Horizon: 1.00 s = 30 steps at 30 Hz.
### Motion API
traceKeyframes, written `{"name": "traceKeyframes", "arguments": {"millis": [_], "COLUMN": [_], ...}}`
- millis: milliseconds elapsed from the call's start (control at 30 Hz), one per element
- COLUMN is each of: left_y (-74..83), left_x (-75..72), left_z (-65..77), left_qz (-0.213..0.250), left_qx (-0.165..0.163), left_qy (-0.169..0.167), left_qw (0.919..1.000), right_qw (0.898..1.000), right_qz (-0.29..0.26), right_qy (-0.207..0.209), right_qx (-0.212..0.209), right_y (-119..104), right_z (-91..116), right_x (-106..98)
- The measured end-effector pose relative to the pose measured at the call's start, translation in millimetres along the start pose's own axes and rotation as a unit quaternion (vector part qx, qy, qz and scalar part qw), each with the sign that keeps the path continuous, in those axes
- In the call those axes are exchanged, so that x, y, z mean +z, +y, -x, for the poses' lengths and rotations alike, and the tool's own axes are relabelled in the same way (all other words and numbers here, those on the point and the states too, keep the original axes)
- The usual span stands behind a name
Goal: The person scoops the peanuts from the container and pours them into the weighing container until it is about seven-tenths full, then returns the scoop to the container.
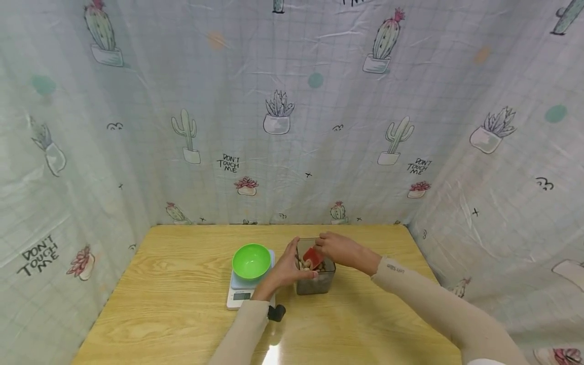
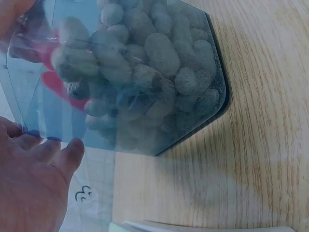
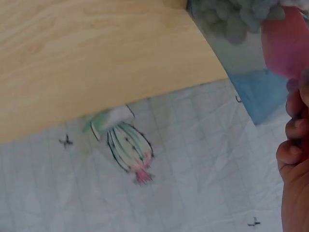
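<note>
A clear grey plastic container (image 1: pixel 314 288) stands on the table, partly filled with peanuts in their shells (image 2: pixel 161 53). My left hand (image 1: pixel 286 268) holds it by the left side, thumb along the near side and fingers at the far rim. My right hand (image 1: pixel 341 249) grips the handle of a red scoop (image 1: pixel 313 257) whose head is inside the container, among the peanuts. Several peanuts lie at the scoop, seen through the wall in the left wrist view. The right wrist view shows the right hand's curled fingers (image 3: pixel 293 128) around the handle.
Left of the container, a green bowl (image 1: pixel 251 262) sits on a white kitchen scale (image 1: pixel 233 300) with a small display. The wooden table (image 1: pixel 173 284) ends at a cactus-print curtain (image 1: pixel 292 152) at the back and sides.
</note>
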<state>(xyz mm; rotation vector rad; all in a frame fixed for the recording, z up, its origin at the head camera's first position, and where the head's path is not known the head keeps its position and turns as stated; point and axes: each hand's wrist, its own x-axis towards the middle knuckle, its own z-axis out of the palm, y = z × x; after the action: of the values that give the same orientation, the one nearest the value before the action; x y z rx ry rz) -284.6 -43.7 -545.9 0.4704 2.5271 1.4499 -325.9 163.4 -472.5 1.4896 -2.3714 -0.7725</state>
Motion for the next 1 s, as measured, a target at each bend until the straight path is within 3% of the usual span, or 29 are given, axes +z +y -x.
{"name": "traceKeyframes", "arguments": {"millis": [200,300,533,633,767,1000], "left_y": [-0.2,-1.3,-1.4,-1.4,0.5,-1.8], "left_x": [-1.1,-0.4,2.3,2.9,1.0,0.9], "left_z": [0.2,-0.1,-1.0,-0.6,0.0,-0.6], "left_qz": [0.004,0.002,0.017,0.017,0.011,-0.001], "left_qx": [-0.002,-0.005,-0.002,-0.001,-0.003,-0.012], "left_qy": [0.004,0.000,-0.012,-0.018,-0.008,0.000], "left_qw": [1.0000,1.0000,0.9998,0.9997,0.9999,0.9999], "right_qw": [0.993,0.986,0.979,0.971,0.950,0.935], "right_qz": [-0.102,-0.152,-0.185,-0.227,-0.293,-0.327], "right_qy": [0.056,0.060,0.081,0.072,0.081,0.081], "right_qx": [0.022,0.029,0.001,0.027,0.069,0.109], "right_y": [-2,-4,-10,-8,-4,-4], "right_z": [0,3,-1,4,12,20], "right_x": [13,16,15,14,15,22]}}
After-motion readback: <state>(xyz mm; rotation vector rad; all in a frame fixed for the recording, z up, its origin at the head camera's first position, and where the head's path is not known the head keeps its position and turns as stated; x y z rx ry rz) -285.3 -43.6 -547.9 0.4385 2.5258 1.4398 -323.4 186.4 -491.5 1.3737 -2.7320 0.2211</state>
